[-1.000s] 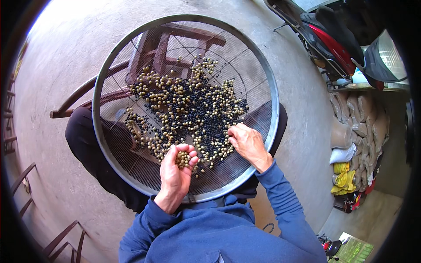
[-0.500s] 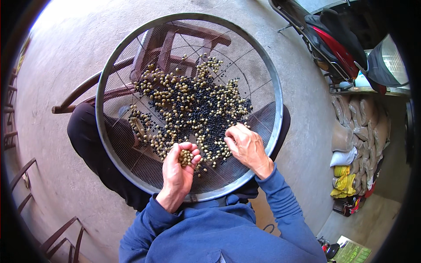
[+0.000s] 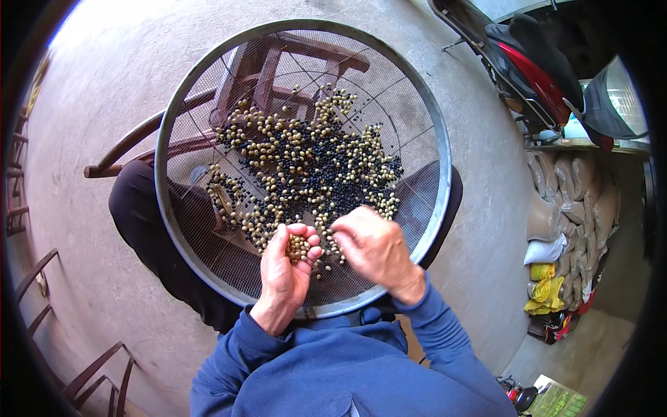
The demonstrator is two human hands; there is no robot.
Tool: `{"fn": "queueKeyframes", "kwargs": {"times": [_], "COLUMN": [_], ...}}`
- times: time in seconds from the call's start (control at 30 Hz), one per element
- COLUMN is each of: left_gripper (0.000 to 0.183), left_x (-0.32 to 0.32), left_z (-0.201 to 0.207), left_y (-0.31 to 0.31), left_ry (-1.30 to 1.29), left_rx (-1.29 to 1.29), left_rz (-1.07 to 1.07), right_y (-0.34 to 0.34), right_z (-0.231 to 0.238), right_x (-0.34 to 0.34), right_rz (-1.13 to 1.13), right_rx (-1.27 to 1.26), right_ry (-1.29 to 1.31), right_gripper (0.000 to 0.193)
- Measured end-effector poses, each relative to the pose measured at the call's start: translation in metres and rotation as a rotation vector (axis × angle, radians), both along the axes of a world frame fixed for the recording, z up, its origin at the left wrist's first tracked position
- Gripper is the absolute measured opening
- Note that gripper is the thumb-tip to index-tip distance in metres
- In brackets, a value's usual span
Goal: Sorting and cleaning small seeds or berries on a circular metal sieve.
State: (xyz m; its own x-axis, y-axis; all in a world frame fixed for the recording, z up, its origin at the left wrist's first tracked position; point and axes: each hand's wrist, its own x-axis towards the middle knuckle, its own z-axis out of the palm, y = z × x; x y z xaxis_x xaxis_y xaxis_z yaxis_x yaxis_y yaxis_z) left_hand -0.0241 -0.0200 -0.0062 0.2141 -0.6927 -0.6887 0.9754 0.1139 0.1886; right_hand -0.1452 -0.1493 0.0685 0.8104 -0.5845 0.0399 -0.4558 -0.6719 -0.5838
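A round mesh sieve [image 3: 447, 163] with a grey rim rests across my lap. Spread over its mesh are pale yellow-green soybeans [image 3: 281, 144] mixed with small black beans [image 3: 321, 169]. My left hand [image 3: 281, 283] is cupped palm up above the near part of the sieve, its curled fingers around a small heap of pale soybeans [image 3: 298, 248]. Just right of it, above the near edge of the bean layer, is my right hand [image 3: 381, 251], back upward and slightly blurred. Its fingers are bent together, and their tips hide whatever is between them.
Under the sieve's far left stands dark wooden furniture [image 3: 132, 142], partly seen through the mesh. More wooden chairs [image 3: 94, 368] line the left side. To the right are a red and black motorbike [image 3: 531, 73], stacked filled sacks [image 3: 573, 208] and yellow bags [image 3: 545, 295].
My right hand has moved left from the beans toward my cupped left hand. The left hand still holds its soybeans, and the whole view has shifted slightly.
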Motion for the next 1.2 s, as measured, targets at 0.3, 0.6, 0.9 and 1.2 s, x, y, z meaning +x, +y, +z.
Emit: {"fn": "queueKeyframes", "kwargs": {"times": [0.3, 0.6, 0.9, 1.2], "left_gripper": [0.032, 0.038, 0.036, 0.038], "left_x": [0.006, 0.083, 0.259, 0.244], "left_z": [0.015, 0.080, -0.032, -0.292], "left_y": [0.001, 0.036, 0.182, 0.219], "left_ry": [0.000, 0.149, -0.415, -0.372], "left_rx": [0.070, -0.238, -0.107, 0.602], "left_rz": [-0.047, 0.149, 0.638, 0.514], "right_y": [-0.017, -0.009, -0.010, -0.005], "right_z": [-0.041, -0.043, -0.041, -0.046], "right_x": [-0.036, -0.021, -0.012, -0.014], "right_rz": [0.022, 0.063, 0.040, -0.021], "right_rx": [-0.021, 0.001, 0.015, 0.021], "right_ry": [0.300, 0.315, 0.292, 0.356], "right_gripper": [0.013, 0.013, 0.009, 0.006]}}
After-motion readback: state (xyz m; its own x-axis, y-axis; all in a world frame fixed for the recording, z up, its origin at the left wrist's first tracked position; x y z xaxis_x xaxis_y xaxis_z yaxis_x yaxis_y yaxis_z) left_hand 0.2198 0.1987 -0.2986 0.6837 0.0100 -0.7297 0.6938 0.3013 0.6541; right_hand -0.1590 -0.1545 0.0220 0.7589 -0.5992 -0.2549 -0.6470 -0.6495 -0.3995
